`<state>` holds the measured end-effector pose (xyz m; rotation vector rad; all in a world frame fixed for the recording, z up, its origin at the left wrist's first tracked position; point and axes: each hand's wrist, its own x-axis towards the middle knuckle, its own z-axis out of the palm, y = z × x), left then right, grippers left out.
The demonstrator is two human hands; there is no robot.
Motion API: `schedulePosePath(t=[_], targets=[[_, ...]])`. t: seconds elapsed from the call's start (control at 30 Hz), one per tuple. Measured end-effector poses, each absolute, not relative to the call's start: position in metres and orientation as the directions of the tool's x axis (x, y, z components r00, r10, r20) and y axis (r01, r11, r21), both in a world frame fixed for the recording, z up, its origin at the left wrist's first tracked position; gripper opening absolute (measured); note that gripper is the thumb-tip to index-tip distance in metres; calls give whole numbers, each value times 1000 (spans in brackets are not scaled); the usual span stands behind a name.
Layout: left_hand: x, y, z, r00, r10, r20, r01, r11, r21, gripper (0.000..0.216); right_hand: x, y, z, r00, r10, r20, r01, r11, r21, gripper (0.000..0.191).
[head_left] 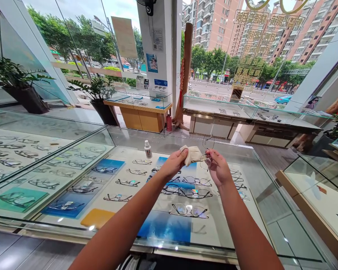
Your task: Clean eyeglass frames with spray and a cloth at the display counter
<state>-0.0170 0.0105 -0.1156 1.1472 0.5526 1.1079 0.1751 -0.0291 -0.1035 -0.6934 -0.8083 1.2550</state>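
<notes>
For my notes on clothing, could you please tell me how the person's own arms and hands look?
The left forearm and right forearm are bare, with no sleeves in view. The left hand and right hand wear no gloves, and no watch or bracelet shows.

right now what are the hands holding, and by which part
The left hand pinches a pale cloth by one end. The right hand holds a pair of glasses by the thin frame; exactly where is too small to tell.
</notes>
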Motion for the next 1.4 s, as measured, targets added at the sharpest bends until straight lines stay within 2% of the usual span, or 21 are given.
schedulePosePath(t=[0.13, 0.23, 0.47, 0.73, 0.97, 1.4], targets=[[-11, -3, -118, 554, 811, 187, -256, -48, 966, 56, 172, -28, -104, 103, 989, 105, -586, 146, -797, 39], [-6, -14, -116, 600, 775, 200, -205, -92, 974, 55, 163, -29, -108, 60, 996, 65, -607, 88, -790, 42], [1, -22, -113, 556, 799, 230, -274, -85, 958, 55, 156, -33, -110, -4, 996, 93, -612, 71, -788, 43], [1, -18, -119, 544, 824, 155, -302, 20, 953, 55, 157, -34, -109, -24, 991, 130, -527, 98, -844, 43], [2, -14, -123, 512, 849, 130, -329, 53, 943, 59, 158, -34, -106, -30, 991, 134, -540, 96, -836, 43], [-1, -13, -118, 432, 894, 115, -195, -32, 980, 55, 151, -30, -117, -2, 994, 111, -546, 92, -833, 42]])
